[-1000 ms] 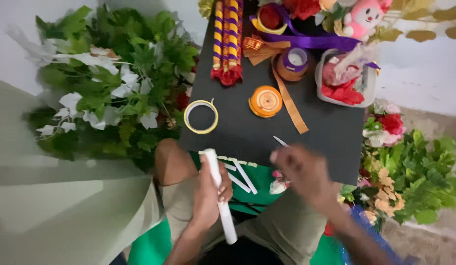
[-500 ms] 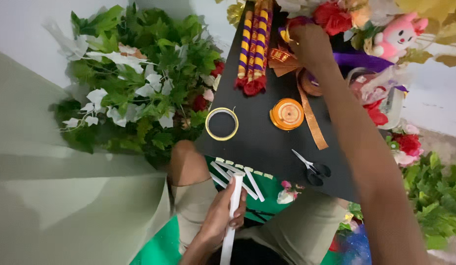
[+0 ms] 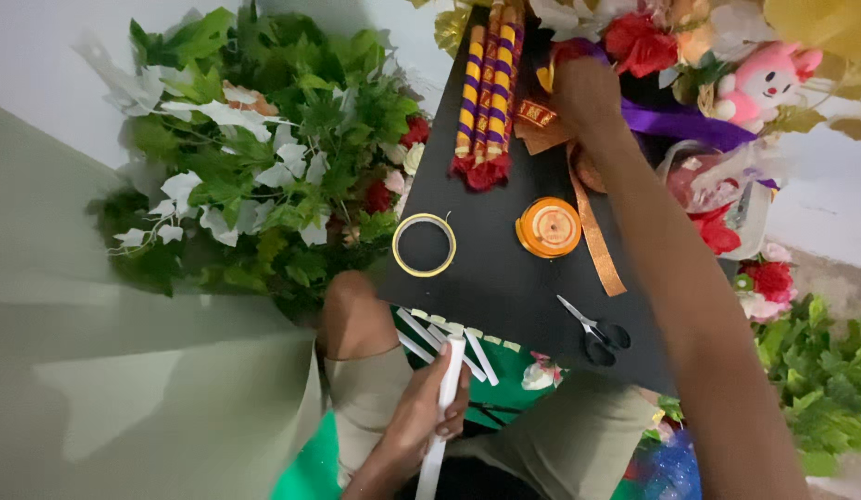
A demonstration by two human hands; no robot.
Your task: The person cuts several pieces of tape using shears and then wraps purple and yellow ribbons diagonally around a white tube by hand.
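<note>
Two hands busy: left hand (image 3: pixel 421 417) clamps white stick (image 3: pixel 441 417) at 6 o'clock; right hand (image 3: pixel 586 93) reaches 12 o'clock ribbons (image 3: pixel 592 231), grip unclear. Risk: forearm sweeps scissors (image 3: pixel 592 331) off desk (image 3: pixel 486 278).

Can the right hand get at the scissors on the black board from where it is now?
Probably yes: the scissors lie open on the black board, nothing on them. The right hand is at the far end and would only pull back.

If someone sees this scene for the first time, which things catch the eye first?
The black board in the middle, with an orange ribbon spool and a yellow tape ring lying on it. The right hand reaches to its far end, beside striped yellow-purple sticks; the left hand grips a white stick near the knees.
</note>
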